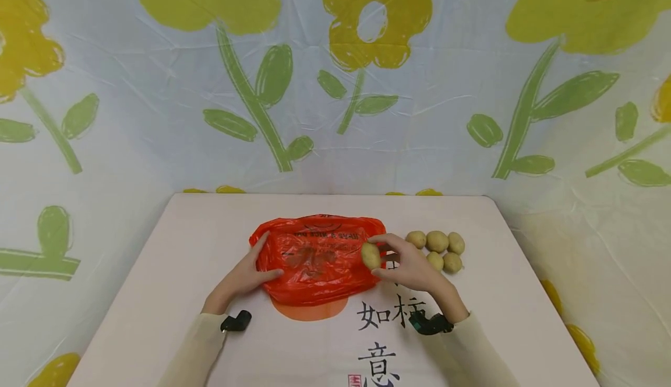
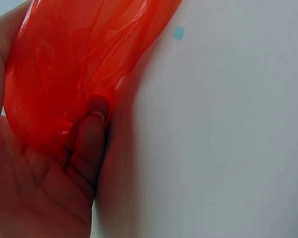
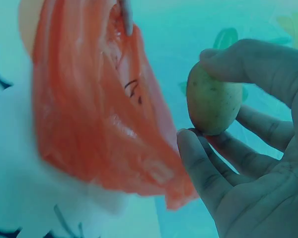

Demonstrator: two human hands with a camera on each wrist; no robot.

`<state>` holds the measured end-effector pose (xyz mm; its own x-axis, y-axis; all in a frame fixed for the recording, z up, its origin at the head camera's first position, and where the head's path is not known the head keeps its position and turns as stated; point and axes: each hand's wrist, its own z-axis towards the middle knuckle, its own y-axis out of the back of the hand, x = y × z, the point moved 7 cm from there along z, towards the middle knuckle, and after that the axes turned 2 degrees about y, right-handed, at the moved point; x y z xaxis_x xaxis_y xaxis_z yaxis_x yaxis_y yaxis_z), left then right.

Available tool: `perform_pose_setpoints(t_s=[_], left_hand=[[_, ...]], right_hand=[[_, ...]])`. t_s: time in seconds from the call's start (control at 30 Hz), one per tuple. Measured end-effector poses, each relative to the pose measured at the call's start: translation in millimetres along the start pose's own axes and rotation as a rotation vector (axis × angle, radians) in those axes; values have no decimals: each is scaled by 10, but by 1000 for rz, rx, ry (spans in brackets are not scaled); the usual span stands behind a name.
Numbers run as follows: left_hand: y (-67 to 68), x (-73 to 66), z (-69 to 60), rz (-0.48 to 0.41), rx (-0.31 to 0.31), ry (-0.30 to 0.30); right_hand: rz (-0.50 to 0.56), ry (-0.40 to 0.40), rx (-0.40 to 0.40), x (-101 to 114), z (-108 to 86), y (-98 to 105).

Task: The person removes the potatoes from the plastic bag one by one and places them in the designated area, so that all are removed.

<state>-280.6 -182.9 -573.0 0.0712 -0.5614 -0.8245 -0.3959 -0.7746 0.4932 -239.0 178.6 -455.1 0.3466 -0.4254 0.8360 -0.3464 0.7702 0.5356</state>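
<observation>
A red plastic bag (image 1: 320, 282) with printed lettering lies spread on the table, its mouth edge loose. My left hand (image 1: 247, 271) holds the bag's left end, thumb on the near side and fingers at the far side; in the left wrist view a fingertip (image 2: 92, 134) presses against the red film (image 2: 54, 89). At the bag's right end, my right hand (image 1: 411, 263) pinches a potato (image 1: 370, 256) between thumb and fingers. The right wrist view shows that potato (image 3: 213, 101) held apart from the bag (image 3: 84, 124).
Several loose potatoes (image 1: 437, 241) sit together on the table just right of my right hand. The pale table cover (image 1: 335, 346) carries black written characters (image 1: 377, 363) and an orange shape (image 1: 311, 311) under the bag. Behind stands a flower-patterned cloth (image 1: 419, 142).
</observation>
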Motion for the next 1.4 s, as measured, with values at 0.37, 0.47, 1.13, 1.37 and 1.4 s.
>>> perform_pose_setpoints(t_s=[0.37,0.47,1.13,1.37,1.4], left_hand=[[7,-22,-19,-11,-1,4],[7,-26,-21,-10,-1,5],[-12,-12,-22,-32,-11,4],[-17,-12,-23,-33,-13,9],[-17,-12,-23,-33,-14,9]], right_hand=[[47,-29,-77,-163,-305,111],[32,-45,-97,-196,-375,131],[24,-136,-166,-527,-615,146],[13,-135,-172,-609,-659,111],[14,-137,-174,-621,-668,108]])
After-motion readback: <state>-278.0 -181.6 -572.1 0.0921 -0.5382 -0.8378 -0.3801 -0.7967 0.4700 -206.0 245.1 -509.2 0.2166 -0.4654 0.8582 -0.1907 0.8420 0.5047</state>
